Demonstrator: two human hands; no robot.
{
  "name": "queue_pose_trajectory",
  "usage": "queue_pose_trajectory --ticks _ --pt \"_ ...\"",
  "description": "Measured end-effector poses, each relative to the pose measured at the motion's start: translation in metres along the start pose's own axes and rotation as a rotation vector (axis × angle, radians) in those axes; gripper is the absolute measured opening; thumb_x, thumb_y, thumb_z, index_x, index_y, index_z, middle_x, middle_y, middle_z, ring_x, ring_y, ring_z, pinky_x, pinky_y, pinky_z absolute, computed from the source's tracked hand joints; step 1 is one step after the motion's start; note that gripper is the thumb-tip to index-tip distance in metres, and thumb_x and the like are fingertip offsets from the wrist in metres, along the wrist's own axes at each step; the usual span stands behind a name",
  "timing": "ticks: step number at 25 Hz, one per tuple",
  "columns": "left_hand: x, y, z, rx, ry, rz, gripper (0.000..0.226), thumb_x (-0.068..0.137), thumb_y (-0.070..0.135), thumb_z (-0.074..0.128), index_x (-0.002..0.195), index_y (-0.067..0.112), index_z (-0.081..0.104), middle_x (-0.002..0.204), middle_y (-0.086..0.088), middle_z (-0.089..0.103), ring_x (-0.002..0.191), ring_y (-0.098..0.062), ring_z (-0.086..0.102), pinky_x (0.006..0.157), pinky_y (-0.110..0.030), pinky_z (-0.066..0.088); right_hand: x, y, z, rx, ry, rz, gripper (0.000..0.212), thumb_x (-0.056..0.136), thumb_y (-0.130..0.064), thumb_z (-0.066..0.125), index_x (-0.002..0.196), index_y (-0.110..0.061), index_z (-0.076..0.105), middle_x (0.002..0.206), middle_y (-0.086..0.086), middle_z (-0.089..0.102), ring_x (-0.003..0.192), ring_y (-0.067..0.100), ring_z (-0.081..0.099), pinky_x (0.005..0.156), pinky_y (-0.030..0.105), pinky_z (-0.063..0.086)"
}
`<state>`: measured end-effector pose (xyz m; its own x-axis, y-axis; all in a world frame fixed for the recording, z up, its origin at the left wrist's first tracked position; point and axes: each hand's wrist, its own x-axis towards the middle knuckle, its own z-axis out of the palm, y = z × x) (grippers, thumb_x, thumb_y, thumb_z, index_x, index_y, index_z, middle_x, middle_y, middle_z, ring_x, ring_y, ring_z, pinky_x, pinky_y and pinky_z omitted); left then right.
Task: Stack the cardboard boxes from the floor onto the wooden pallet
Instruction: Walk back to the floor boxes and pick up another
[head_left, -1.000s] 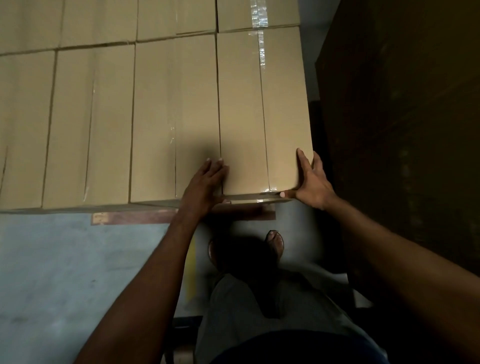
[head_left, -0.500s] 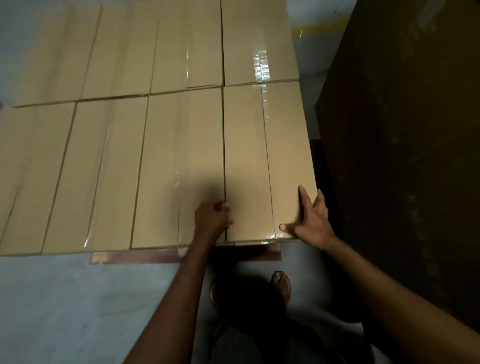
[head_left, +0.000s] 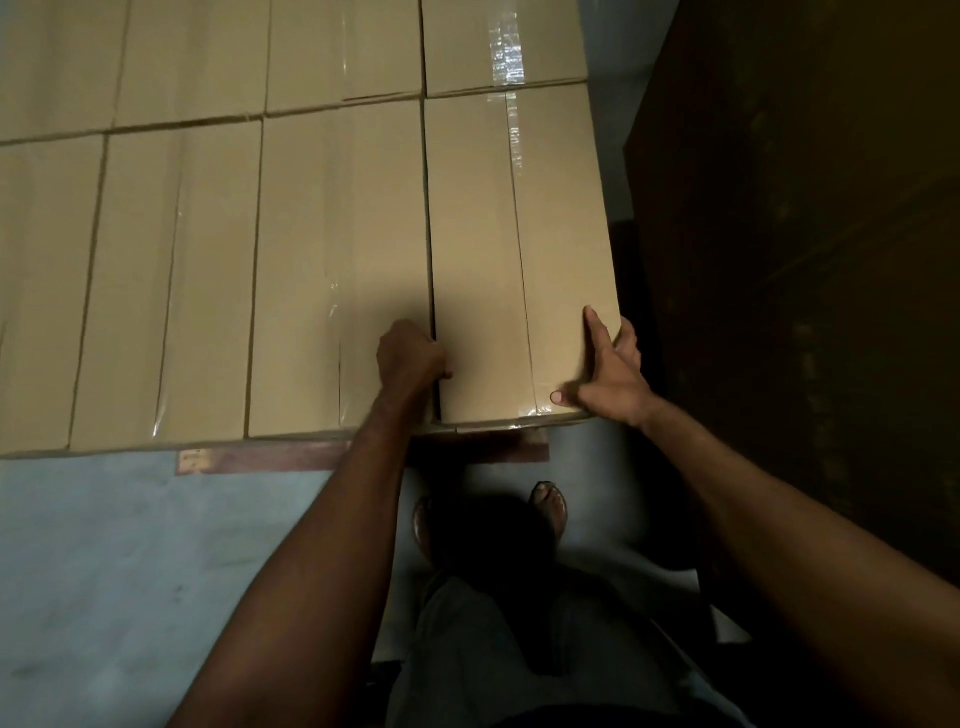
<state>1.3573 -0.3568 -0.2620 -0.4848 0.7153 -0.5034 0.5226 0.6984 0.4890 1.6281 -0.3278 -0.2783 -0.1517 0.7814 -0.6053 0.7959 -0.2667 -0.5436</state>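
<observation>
"Now, head view: where does the near-right box (head_left: 519, 260) sit?" the student asks.

"On the top layer of cardboard boxes (head_left: 171, 286), at the near right corner of the stack. It lies close against its neighbouring box (head_left: 337, 260) on the left. A strip of the wooden pallet (head_left: 363, 458) shows below the near edge, on the grey floor (head_left: 104, 571)."

"And the hands?"

"The left hand (head_left: 413, 356) is at the seam between the two boxes. Its fingers are curled together over the box's left edge, with the tips hidden in the gap. The right hand (head_left: 613, 382) cups the near right corner, fingers straight and spread. The forefinger lies flat on the top, the thumb runs along the near edge, and the rest go down the right side."

"Why so?"

"Judged from the pose, a hand on each side lets the person square the box with its row. Whether it is fully home cannot be told. A dark surface (head_left: 805, 312) stands just beside it on the right, leaving that hand little room."

"How does the box look?"

"Plain tan cardboard, long and narrow, flaps closed. Clear tape glints along the centre seam, and no dents are visible."
</observation>
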Motion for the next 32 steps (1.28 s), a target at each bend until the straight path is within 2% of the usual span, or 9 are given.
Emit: queue_pose_trajectory --ticks 2,11,15,20,22,24,26,29,32 --pt "-0.002 -0.002 0.002 0.012 -0.038 -0.024 0.022 0.08 0.007 0.078 0.099 -0.004 0.075 0.093 -0.022 0.076 0.092 -0.031 0.075 0.084 -0.037 0.06 -0.004 0.002 -0.002 -0.015 -0.018 -0.007 0.138 0.068 -0.03 0.095 0.163 -0.042 -0.004 0.168 0.004 -0.022 0.155 0.035 -0.007 0.125 0.052 0.011" --pt "-0.01 -0.014 0.012 0.036 0.069 0.063 0.01 0.084 0.01 0.072 0.091 0.004 0.077 0.08 -0.013 0.077 0.08 -0.025 0.076 0.079 -0.029 0.057 -0.01 0.001 0.003 -0.021 -0.044 -0.013 0.141 0.067 -0.028 0.096 0.162 -0.043 -0.008 0.167 0.004 -0.028 0.155 0.035 -0.01 0.125 0.052 0.011" --pt "-0.013 -0.029 0.015 0.091 0.161 0.218 0.013 0.086 0.016 0.073 0.097 0.01 0.074 0.095 -0.009 0.073 0.09 -0.025 0.068 0.073 -0.027 0.044 -0.009 0.003 0.009 -0.051 -0.062 -0.003 0.145 0.066 -0.033 0.096 0.16 -0.045 -0.014 0.165 0.006 -0.032 0.155 0.038 -0.013 0.125 0.053 0.011" --pt "-0.009 -0.05 0.011 0.069 0.149 0.383 0.03 0.084 0.014 0.078 0.112 0.01 0.068 0.108 -0.011 0.063 0.1 -0.028 0.061 0.076 -0.02 0.033 -0.007 -0.001 0.007 -0.083 -0.069 -0.022 0.146 0.065 -0.036 0.095 0.159 -0.044 -0.017 0.164 0.008 -0.036 0.154 0.042 -0.016 0.124 0.058 0.01" --pt "-0.006 -0.055 0.008 0.055 0.086 0.416 0.038 0.082 0.013 0.08 0.118 0.011 0.067 0.113 -0.009 0.06 0.103 -0.026 0.061 0.077 -0.018 0.034 -0.006 -0.003 0.005 -0.198 -0.059 -0.052 0.146 0.064 -0.049 0.093 0.159 -0.042 -0.018 0.161 0.008 -0.042 0.153 0.041 -0.023 0.125 0.062 0.006" --pt "-0.008 -0.063 0.003 0.034 -0.012 0.47 0.056 0.079 0.016 0.086 0.13 0.012 0.065 0.123 -0.007 0.056 0.109 -0.024 0.061 0.086 -0.02 0.043 -0.005 -0.008 0.009 -0.442 -0.021 -0.17 0.148 0.06 -0.069 0.086 0.16 -0.038 -0.019 0.159 0.012 -0.044 0.151 0.039 -0.031 0.123 0.064 -0.004" --pt "-0.013 -0.077 -0.001 0.105 -0.078 0.549 0.083 0.07 0.031 0.093 0.143 0.013 0.058 0.14 -0.009 0.049 0.125 -0.025 0.053 0.105 -0.032 0.046 -0.009 -0.017 0.021 -0.623 -0.027 -0.31 0.149 0.057 -0.08 0.079 0.16 -0.036 -0.019 0.161 0.017 -0.04 0.15 0.037 -0.033 0.12 0.063 -0.009" --pt "-0.023 -0.097 -0.001 0.25 -0.118 0.644 0.108 0.061 0.048 0.094 0.154 0.017 0.047 0.163 -0.008 0.034 0.142 -0.027 0.032 0.116 -0.036 0.031 -0.012 -0.031 0.048 -0.731 -0.035 -0.388 0.143 0.066 -0.074 0.079 0.161 -0.031 -0.018 0.163 0.022 -0.032 0.151 0.04 -0.03 0.12 0.062 -0.009" --pt "-0.028 -0.107 0.005 0.33 -0.07 0.696 0.107 0.063 0.047 0.094 0.155 0.021 0.045 0.167 -0.002 0.029 0.138 -0.03 0.036 0.111 -0.038 0.037 -0.013 -0.042 0.063 -0.758 -0.019 -0.35 0.138 0.071 -0.065 0.081 0.161 -0.031 -0.019 0.163 0.025 -0.031 0.15 0.044 -0.029 0.12 0.062 -0.01"
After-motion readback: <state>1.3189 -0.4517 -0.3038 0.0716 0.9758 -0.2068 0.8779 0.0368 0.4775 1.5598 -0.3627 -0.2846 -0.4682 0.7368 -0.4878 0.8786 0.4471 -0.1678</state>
